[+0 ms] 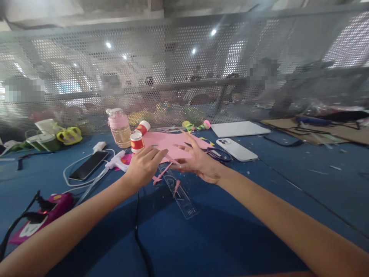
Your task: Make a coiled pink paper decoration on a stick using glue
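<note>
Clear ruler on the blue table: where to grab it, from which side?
Likely the near end of the clear ruler, pinched across its long edges, from the person's side. It lies flat with that end uncovered; a pink scrap shows over its middle, and the left hand and right hand are near its far end.

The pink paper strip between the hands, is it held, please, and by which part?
The left hand appears to pinch the pink paper strip at its left end; whether the right hand grips the other end cannot be told.
</note>
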`<state>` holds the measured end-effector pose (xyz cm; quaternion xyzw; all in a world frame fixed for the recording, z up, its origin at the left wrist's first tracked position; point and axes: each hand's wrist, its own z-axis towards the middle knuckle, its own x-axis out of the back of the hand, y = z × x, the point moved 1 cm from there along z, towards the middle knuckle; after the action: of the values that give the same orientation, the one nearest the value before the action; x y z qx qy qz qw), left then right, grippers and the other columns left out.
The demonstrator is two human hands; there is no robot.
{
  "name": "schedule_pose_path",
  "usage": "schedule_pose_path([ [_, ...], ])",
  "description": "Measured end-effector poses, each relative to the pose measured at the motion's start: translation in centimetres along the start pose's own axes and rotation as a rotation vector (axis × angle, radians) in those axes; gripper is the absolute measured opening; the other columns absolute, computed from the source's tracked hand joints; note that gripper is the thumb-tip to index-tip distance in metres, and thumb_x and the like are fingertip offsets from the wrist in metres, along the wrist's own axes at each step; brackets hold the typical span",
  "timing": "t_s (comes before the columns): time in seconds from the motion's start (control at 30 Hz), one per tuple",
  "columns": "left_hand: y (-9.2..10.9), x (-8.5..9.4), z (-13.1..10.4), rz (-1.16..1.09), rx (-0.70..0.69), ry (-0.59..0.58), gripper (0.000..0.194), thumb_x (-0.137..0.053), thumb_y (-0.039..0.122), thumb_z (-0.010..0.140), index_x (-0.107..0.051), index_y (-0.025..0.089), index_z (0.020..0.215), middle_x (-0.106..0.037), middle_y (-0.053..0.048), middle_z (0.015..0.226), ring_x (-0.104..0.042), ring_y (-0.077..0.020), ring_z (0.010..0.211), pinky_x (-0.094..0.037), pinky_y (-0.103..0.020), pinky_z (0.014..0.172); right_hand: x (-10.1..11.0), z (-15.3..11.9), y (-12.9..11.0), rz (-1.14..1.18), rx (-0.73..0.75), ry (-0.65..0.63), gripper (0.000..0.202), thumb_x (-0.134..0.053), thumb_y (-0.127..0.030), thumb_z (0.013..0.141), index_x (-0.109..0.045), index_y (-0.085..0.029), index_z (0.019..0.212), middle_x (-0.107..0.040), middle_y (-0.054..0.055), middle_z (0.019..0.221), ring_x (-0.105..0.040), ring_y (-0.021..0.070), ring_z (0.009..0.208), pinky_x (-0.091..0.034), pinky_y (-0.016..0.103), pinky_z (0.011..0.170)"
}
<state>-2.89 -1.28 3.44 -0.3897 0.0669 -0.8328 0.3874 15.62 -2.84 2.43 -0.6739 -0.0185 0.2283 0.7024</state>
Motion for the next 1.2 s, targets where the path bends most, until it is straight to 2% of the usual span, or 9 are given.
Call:
schedule_pose_path([
  [0.13, 0.3, -0.2, -0.1, 0.005, 0.007, -0.021, 0.016, -0.044, 0.012, 0.085, -0.054, 0.011, 0.097, -0.066, -0.006, 0.074, -0.06, -0.0166, 0.072, -0.048, -0.028, 0.062, -0.2, -0.1, -0.2, -0.002, 0.094, -0.033, 0.124, -0.079, -0.011, 0.049, 0.001, -0.056, 0.131, -0.017, 0.002, 0.143, -0.058, 0.0164, 0.09, -0.057, 0.036, 0.069],
  [0.37, 0.8, -0.1, 0.3, 0.065, 0.153, 0.035, 0.007, -0.046, 0.015, 0.084, -0.051, 0.013, 0.088, -0.065, -0.004, 0.065, -0.061, -0.0167, 0.062, -0.045, -0.026, 0.055, -0.1, 0.2, 0.2, -0.029, 0.211, 0.078, 0.131, -0.081, -0.014, 0.047, 0.011, -0.055, 0.13, -0.011, 0.005, 0.144, -0.056, 0.0231, 0.099, -0.057, 0.039, 0.07],
  [0.47, 0.8, 0.0, 0.3, 0.058, 0.177, 0.024, 0.007, -0.046, 0.014, 0.083, -0.05, 0.014, 0.089, -0.065, -0.005, 0.066, -0.062, -0.0181, 0.063, -0.045, -0.027, 0.056, 0.0, 0.3, 0.3, -0.036, 0.253, 0.068, 0.13, -0.081, -0.016, 0.048, 0.013, -0.055, 0.129, -0.012, 0.005, 0.144, -0.056, 0.0241, 0.1, -0.057, 0.04, 0.068],
  [0.6, 1.1, -0.6, 0.0, -0.136, 0.274, -0.071, 0.02, -0.049, 0.01, 0.079, -0.044, 0.015, 0.098, -0.067, -0.005, 0.07, -0.064, -0.0184, 0.066, -0.047, -0.028, 0.057, -0.4, 0.0, 0.2, 0.001, 0.269, 0.025, 0.132, -0.08, -0.014, 0.049, 0.017, -0.056, 0.128, -0.013, 0.002, 0.144, -0.055, 0.0225, 0.1, -0.058, 0.039, 0.069],
  [0.73, 1.5, -1.3, -0.2, -0.428, 0.429, -0.179, 0.035, -0.052, 0.008, 0.075, -0.037, 0.016, 0.105, -0.068, -0.003, 0.073, -0.065, -0.0164, 0.069, -0.047, -0.025, 0.057, -1.1, -0.6, 0.1, 0.022, 0.241, -0.1, 0.129, -0.079, -0.015, 0.052, 0.017, -0.058, 0.126, -0.011, -0.001, 0.144, -0.054, 0.0194, 0.099, -0.055, 0.042, 0.077],
  [0.83, 1.6, -1.4, -0.2, -0.456, 0.511, -0.209, 0.034, -0.052, 0.008, 0.074, -0.038, 0.016, 0.104, -0.067, -0.003, 0.073, -0.065, -0.0168, 0.069, -0.047, -0.025, 0.056, -1.6, -0.9, 0.2, 0.041, 0.189, -0.172, 0.126, -0.079, -0.013, 0.053, 0.013, -0.06, 0.125, -0.008, -0.002, 0.144, -0.054, 0.0183, 0.097, -0.055, 0.046, 0.076],
  [0.93, 1.8, -1.6, -0.4, -0.498, 0.514, -0.265, 0.035, -0.052, 0.008, 0.073, -0.038, 0.017, 0.105, -0.066, -0.003, 0.073, -0.065, -0.0164, 0.067, -0.047, -0.025, 0.055, -1.8, -1.0, 0.3, 0.081, 0.168, -0.198, 0.127, -0.079, -0.009, 0.05, 0.009, -0.06, 0.127, -0.011, -0.002, 0.144, -0.055, 0.0163, 0.094, -0.055, 0.043, 0.076],
  [1.07, 2.1, -2.1, -0.8, -0.537, 0.494, -0.285, 0.039, -0.051, 0.005, 0.072, -0.037, 0.018, 0.106, -0.065, -0.004, 0.079, -0.066, -0.0168, 0.072, -0.048, -0.025, 0.057, -1.8, -1.0, 0.1, 0.176, 0.117, -0.16, 0.107, -0.073, -0.024, 0.064, 0.004, -0.057, 0.13, -0.019, -0.001, 0.142, -0.059, 0.0166, 0.091, -0.057, 0.036, 0.068],
  [1.2, 2.5, -2.5, -1.1, -0.55, 0.409, -0.16, 0.04, -0.05, 0.002, 0.071, -0.039, 0.016, 0.106, -0.064, -0.003, 0.076, -0.064, -0.0152, 0.071, -0.049, -0.026, 0.06, -1.7, -1.0, -0.5, 0.242, 0.119, -0.106, 0.085, -0.062, -0.039, 0.072, -0.004, -0.054, 0.133, -0.031, -0.002, 0.138, -0.06, 0.0186, 0.094, -0.057, 0.033, 0.066],
])
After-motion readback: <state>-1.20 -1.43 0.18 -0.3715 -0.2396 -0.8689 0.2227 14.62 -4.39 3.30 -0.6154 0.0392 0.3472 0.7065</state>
